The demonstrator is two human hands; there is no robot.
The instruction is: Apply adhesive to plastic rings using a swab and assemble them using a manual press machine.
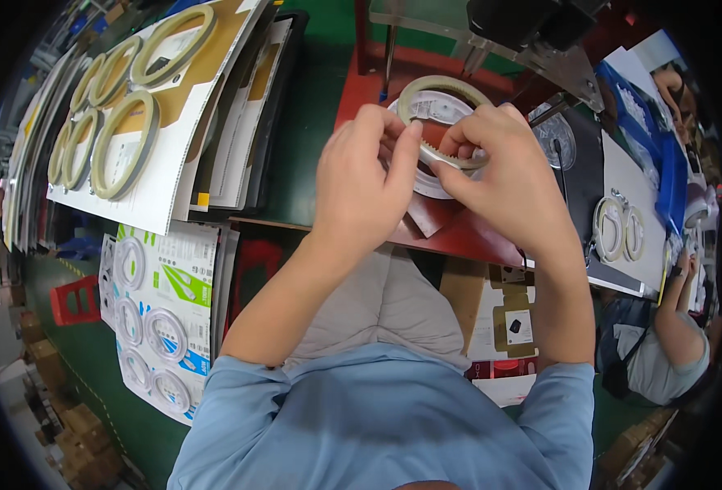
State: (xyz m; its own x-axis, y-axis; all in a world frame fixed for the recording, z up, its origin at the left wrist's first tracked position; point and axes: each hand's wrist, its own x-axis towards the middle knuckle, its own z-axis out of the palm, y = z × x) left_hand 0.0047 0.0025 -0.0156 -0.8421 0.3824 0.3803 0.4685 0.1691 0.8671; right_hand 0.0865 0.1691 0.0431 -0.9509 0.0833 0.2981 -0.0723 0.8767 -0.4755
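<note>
A pale beige ring [439, 84] with small teeth along its inner edge lies tilted over a white round part [431, 184] on a red machine base [498, 230]. My left hand [362, 178] is closed on the ring's left side, thumb and fingers pinched together. At the near right rim, my right hand [510, 178] pinches the same ring between thumb and bent fingers. Some fingertips of both hands are hidden behind the ring and the knuckles. Just above and beyond the hands is the machine's metal tip [473, 61].
Left, more beige rings [121, 147] lie on stacked cardboard sheets [183, 175]. Below them, white rings [166, 333] rest on a printed sheet. To the right are a coiled clear item [555, 140], two white rings [610, 230] on a board, a blue bin [669, 175] and another person [663, 351].
</note>
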